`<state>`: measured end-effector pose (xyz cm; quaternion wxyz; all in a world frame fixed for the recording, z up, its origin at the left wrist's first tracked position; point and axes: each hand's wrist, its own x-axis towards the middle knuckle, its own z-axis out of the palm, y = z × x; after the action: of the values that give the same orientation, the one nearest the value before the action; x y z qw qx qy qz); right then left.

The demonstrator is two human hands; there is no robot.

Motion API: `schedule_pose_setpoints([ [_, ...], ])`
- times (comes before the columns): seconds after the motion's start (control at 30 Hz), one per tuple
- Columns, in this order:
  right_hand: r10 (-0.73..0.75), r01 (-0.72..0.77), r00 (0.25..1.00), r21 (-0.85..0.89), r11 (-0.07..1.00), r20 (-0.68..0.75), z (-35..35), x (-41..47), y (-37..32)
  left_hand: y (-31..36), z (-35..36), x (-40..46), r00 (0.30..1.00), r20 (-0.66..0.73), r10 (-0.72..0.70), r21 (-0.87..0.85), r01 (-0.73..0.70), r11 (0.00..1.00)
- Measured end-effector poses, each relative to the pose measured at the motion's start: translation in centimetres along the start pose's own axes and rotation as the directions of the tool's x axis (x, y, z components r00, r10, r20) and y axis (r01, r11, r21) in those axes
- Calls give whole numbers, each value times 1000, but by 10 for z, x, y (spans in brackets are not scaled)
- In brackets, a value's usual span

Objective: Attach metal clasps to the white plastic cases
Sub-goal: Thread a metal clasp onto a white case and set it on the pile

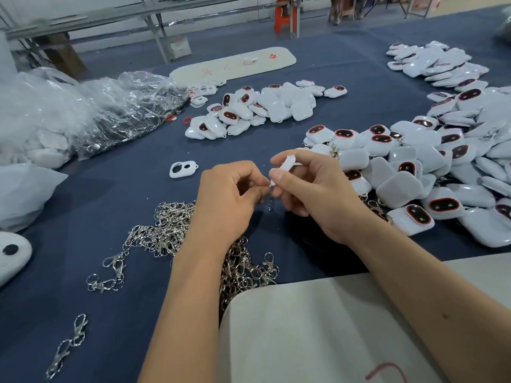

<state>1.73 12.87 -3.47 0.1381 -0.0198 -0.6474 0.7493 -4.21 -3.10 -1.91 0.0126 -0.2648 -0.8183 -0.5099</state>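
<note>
My right hand (312, 189) grips a white plastic case (286, 163), seen edge-on between thumb and fingers above the blue table. My left hand (229, 197) pinches a small metal clasp (270, 199) at the case's lower corner; its short chain hangs down between the hands. A heap of loose silver clasps (171, 230) lies under and left of my left wrist. White cases with dark oval faces lie in a big pile (431, 172) to the right, several of them with clasps on.
A second pile of cases (257, 109) lies further back at the centre and a third (437, 62) at the far right. Clear plastic bags (91, 111) fill the left. A white frame piece (184, 169) lies alone. A grey board (318, 335) covers the near edge. A stray clasp pair (69, 345) lies front left.
</note>
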Motion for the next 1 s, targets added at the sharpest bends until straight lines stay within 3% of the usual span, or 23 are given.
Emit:
schedule_pose_setpoints([
  [0.13, -18, 25, 999, 177, 984, -41, -1, 2, -5, 11, 13, 1, 991, -115, -75, -179, 54, 982],
  [0.27, -26, 34, 999, 341, 939, -29, -3, 2, -7, 20, 21, 1, 966, -79, -245, -447, 185, 875],
  [0.47, -34, 35, 999, 355, 934, -10, 0, 1, -7, 29, 23, -1, 923, -17, -384, -723, 254, 643],
  [0.67, -11, 19, 1000, 371, 928, -24, 0, 1, -8, 30, 23, -2, 905, 13, -424, -787, 271, 555],
  [0.73, -8, 17, 1000, 377, 926, -23, 0, 0, -8, 28, 22, -1, 913, -9, -409, -772, 254, 583],
  [0.8, -3, 14, 1000, 376, 926, -30, 0, 0, -8, 25, 21, 0, 935, -76, -347, -692, 201, 693],
  [0.9, 23, 1, 997, 317, 948, -72, 1, 1, -6, 17, 17, 3, 976, -174, -134, -300, 77, 951],
  [1.0, 62, -40, 992, 200, 979, -109, 2, 1, -3, 13, 12, 3, 993, -116, 15, 40, -10, 999],
])
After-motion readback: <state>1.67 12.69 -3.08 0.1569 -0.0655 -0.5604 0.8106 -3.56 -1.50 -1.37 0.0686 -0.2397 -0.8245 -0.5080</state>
